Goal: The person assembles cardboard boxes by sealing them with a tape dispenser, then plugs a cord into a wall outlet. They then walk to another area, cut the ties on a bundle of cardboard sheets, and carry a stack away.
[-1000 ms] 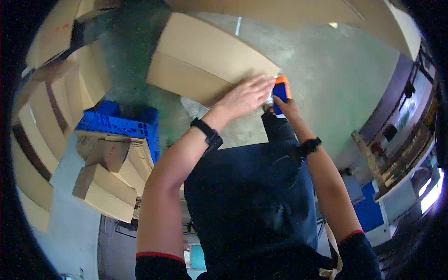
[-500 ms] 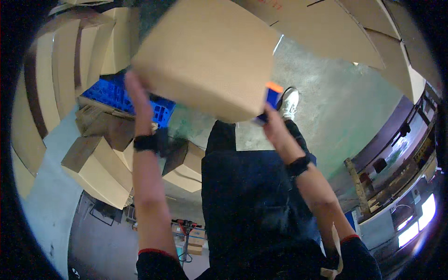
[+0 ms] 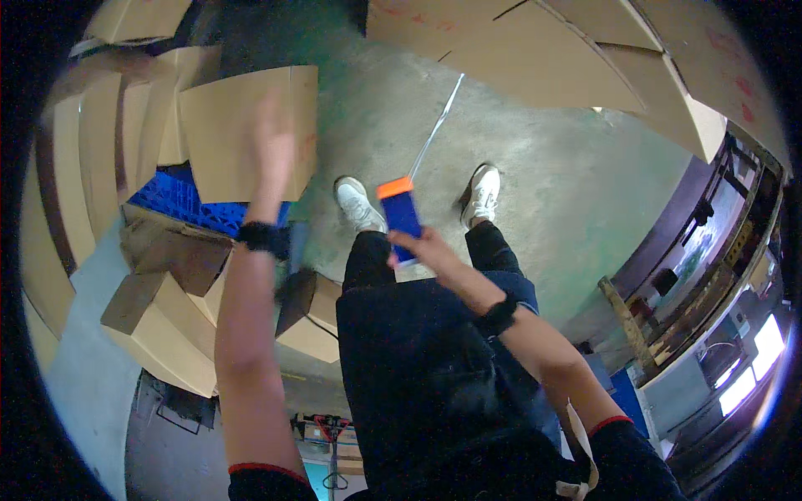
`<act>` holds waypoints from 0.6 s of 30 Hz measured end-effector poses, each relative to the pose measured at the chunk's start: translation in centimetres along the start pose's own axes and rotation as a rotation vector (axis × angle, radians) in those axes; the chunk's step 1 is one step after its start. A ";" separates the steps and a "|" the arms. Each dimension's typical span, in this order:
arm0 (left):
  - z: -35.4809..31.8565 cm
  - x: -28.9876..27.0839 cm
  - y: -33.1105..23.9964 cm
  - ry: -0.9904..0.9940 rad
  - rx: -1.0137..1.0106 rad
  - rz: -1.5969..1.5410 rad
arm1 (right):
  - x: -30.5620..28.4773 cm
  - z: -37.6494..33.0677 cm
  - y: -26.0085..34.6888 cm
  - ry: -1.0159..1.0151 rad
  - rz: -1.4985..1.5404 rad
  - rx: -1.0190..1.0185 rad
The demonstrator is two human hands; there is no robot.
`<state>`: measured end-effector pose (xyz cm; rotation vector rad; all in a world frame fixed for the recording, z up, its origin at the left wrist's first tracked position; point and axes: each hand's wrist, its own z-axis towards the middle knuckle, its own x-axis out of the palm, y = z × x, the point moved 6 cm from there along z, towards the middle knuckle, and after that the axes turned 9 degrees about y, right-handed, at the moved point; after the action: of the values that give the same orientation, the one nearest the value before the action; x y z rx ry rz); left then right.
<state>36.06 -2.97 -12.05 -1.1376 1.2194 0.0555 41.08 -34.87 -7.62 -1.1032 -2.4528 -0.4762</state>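
Note:
My right hand is closed around a flat blue tool with an orange end; I cannot make out its exact kind. It is held in front of my legs, orange end pointing away from me. My left hand is over the face of a cardboard box, its fingers smeared by motion. Whether it touches the box cannot be made out. The box stands at the left, by a blue plastic pallet, beside other upright cartons.
More cartons line the left side. Another carton lies nearer me. Large cardboard pieces stand across the far right. A pale strip lies on the concrete floor. A red-handled jack shows behind.
The box has moved left and down from in front of me to beside the pallet. My right hand has left it and come inward with the blue tool.

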 end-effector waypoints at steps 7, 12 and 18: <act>6.5 17.1 -30.4 0.373 0.438 0.091 | -17.2 -8.2 6.4 -0.448 0.016 -0.384; 9.5 22.3 -36.9 0.140 0.522 0.459 | -21.5 -13.4 8.8 -0.583 -0.119 -0.492; 9.6 22.5 -36.4 0.103 0.560 0.492 | -23.6 -18.8 13.7 -0.754 -1.068 -0.605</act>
<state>73.18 -25.54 -6.21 -0.3464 1.4658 0.0241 70.02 -49.65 -1.24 0.0701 -3.5890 -1.3710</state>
